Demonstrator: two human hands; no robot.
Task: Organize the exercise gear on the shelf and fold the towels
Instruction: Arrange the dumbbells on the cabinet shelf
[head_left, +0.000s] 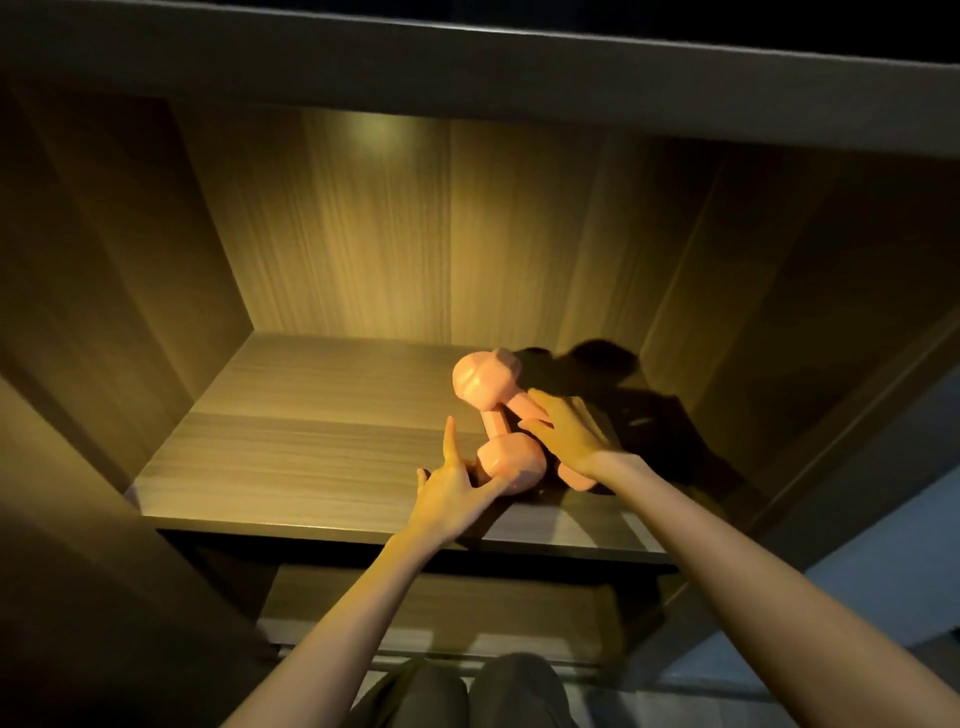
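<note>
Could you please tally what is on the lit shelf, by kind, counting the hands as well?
Pink dumbbells: 2, the nearer-left one and one mostly hidden under the right hand
Hands: 2, left, right
Towels: 0 in view
Total: 4

No legible text, label, brand, number or sign on the pink dumbbells or the wooden shelf.

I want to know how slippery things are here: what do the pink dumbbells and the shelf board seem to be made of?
The pink dumbbells look coated in smooth vinyl or rubber, semi-gloss: soft highlights on rounded heads, uniform colour. The metal core is only a guess. The shelf board looks like wood-grain laminate, matte: straight printed-looking streaks, a dull sheen and a visible seam.
</note>
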